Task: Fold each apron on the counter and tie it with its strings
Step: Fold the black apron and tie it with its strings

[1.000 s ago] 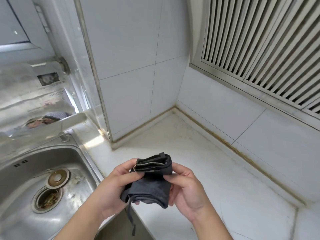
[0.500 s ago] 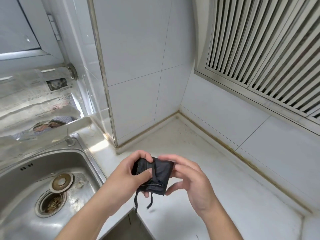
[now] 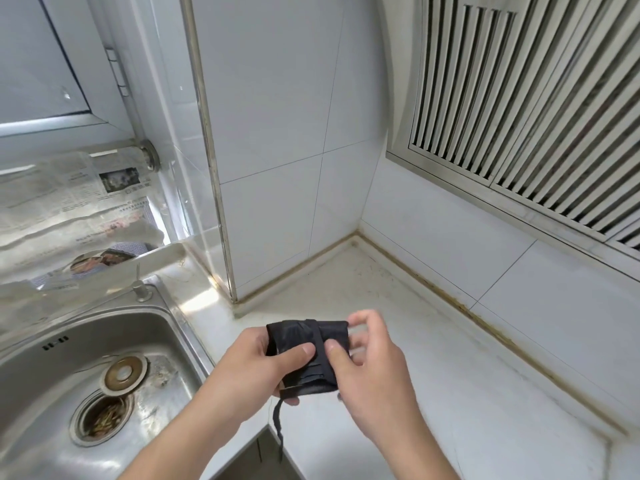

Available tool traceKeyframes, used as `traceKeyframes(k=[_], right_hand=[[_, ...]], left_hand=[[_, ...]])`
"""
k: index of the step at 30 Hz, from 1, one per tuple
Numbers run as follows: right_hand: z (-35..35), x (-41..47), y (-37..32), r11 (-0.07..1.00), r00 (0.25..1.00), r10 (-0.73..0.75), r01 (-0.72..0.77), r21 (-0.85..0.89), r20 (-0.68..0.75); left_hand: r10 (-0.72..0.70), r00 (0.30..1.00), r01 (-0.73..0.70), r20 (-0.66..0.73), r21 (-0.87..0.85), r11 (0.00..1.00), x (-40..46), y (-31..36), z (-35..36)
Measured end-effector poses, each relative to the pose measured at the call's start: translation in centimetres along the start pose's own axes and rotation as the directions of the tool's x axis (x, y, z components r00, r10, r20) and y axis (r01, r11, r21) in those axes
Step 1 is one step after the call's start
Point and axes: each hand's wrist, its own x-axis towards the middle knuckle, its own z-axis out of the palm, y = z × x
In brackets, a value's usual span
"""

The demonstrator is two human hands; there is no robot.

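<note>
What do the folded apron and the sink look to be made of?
Apron: thin dark woven fabric, matte, judging by its soft creases and limp dangling string. Sink: probably stainless steel, brushed and shiny, given its grey reflections.

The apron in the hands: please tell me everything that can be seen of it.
The apron is dark, almost black, of thin cloth, folded into a small thick bundle. A string of the same cloth runs across its middle, and a loose end hangs down below it. It is held in the air above the edge of the counter, beside the sink. The left hand grips its left side with the thumb on top; the right hand holds its right side, thumb pressing by the string.
</note>
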Motion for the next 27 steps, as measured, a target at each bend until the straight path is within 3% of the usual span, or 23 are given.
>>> traceKeyframes(k=[2,5,9,12,14,18,22,25,27], right_hand=[[0.0,-0.6,-0.3,0.957,0.953,-0.259,0.232,-0.171,-0.155],[0.7,-1.0,-0.4,0.884,0.894,-0.440,0.412,-0.222,-0.089],[0.8,-1.1,0.0,0.921,0.924,-0.379,0.383,0.072,-0.057],[0.3,-2.0,0.3,0.858,0.899,-0.413,0.330,0.394,0.145],[0.2,-2.8,1.1,0.848,0.865,-0.422,0.270,0.456,0.272],[1.2,-3.8,3.1,0.854,0.817,-0.227,-0.095,0.512,0.530],[2.6,-3.3,4.8,0.702,0.814,0.105,-0.468,0.537,0.572],[2.6,-1.4,4.5,0.671,0.812,0.283,-0.548,0.499,0.511],[1.7,0.5,3.3,0.705,0.861,0.273,-0.482,0.520,0.428]], left_hand=[[0.039,0.997,-0.039,-0.061,0.000,0.999,-0.1,0.2,0.3],[0.113,0.989,-0.119,-0.091,-0.061,0.991,-0.2,0.1,0.7],[0.100,0.969,-0.135,-0.226,-0.144,0.980,-0.2,0.0,0.5],[0.074,0.942,-0.139,-0.327,-0.181,0.974,0.0,-0.2,-0.4],[0.074,0.929,-0.161,-0.361,-0.215,0.963,0.0,-0.1,-0.9],[0.084,0.935,-0.203,-0.345,-0.327,0.923,-0.2,1.3,-1.8],[0.109,0.979,-0.165,-0.171,-0.357,0.919,-1.0,2.2,-1.8],[0.111,0.992,-0.087,0.067,-0.288,0.954,-1.8,2.0,-1.5],[0.077,0.966,-0.037,0.248,-0.162,0.986,-2.1,1.6,-1.3]])
